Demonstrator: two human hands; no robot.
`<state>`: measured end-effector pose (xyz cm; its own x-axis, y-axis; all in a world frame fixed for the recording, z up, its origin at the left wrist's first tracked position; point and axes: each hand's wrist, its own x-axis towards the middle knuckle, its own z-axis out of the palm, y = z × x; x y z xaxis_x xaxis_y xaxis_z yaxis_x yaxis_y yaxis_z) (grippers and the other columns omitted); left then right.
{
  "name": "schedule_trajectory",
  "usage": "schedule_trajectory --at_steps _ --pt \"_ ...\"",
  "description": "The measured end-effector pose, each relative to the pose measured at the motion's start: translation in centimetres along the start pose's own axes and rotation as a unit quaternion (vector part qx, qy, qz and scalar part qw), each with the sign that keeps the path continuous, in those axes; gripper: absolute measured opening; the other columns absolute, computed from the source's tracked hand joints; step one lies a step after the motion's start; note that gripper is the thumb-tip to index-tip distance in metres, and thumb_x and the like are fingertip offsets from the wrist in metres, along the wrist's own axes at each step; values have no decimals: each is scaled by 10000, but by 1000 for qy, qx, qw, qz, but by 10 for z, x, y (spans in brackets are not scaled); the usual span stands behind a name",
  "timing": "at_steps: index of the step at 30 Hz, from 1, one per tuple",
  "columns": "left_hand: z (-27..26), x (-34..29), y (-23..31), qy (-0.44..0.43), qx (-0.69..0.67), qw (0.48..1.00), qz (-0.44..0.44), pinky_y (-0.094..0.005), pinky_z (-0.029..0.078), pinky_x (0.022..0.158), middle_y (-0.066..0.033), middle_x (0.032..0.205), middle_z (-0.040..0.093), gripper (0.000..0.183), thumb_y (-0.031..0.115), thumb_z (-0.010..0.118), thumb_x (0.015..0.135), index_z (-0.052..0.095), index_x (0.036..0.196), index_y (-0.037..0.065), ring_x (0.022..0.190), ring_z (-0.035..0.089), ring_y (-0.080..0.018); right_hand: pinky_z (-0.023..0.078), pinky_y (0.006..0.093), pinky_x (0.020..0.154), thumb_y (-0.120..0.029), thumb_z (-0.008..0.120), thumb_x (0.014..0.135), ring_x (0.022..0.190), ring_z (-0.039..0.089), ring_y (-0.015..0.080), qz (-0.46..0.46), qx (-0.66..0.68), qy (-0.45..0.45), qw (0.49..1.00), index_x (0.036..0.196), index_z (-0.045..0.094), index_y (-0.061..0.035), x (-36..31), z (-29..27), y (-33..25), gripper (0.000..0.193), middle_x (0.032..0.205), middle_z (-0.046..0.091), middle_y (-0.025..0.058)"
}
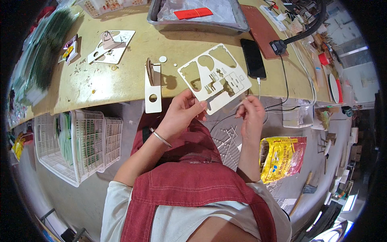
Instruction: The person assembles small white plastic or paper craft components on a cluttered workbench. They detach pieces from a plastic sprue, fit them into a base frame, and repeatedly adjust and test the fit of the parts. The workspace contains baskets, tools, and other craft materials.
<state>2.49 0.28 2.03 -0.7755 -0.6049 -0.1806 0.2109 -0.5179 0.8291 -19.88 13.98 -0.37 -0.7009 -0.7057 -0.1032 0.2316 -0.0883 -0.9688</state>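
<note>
My left hand (181,115) pinches the lower left edge of a thin cream sheet (211,107) full of cut-out shapes, tilted up above the table's front edge. By the sheet's lower right corner, my right hand (252,117) has its fingers closed on a thin pale strip (234,107), blurred. To the left, a flat cream piece with a round hole (152,103) lies at the table edge, a brownish upright part (150,72) standing on it. A small white disc (163,59) lies nearby. Further left rests another cut-out sheet (123,48) with a partly assembled piece (108,41) on it.
A grey tray (197,27) holding plastic film and a red packet (193,13) stands at the back. A black phone (253,58) with a cable lies right. Stacked plastic-wrapped sheets (42,52) fill the left. White crates (78,149) and a yellow bag (278,159) are below.
</note>
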Motion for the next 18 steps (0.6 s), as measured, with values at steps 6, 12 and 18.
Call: schedule_trajectory --at_steps 6,12,18 --pt "8 2 -3 33 -26 999 -10 -300 601 768 -46 1002 709 330 140 714 1074 614 1357 3 814 701 -145 624 413 730 -58 577 1046 763 735 279 -5 110 16 994 1023 632 -1 -9 3 -25 82 898 741 174" --pt "11 -1 -3 47 -59 997 -20 -295 602 762 -53 1035 712 333 133 723 1056 625 1348 7 821 695 -136 631 479 746 -62 573 1009 738 711 313 2 190 -61 980 1077 613 -16 -9 5 -22 91 886 709 174" --pt "10 -6 -5 34 -99 994 -12 -295 611 750 -62 1071 727 323 94 708 1050 623 1351 12 828 715 -144 526 439 588 -110 539 958 622 590 261 77 230 -40 969 1176 606 -53 -12 20 -24 235 826 624 113"
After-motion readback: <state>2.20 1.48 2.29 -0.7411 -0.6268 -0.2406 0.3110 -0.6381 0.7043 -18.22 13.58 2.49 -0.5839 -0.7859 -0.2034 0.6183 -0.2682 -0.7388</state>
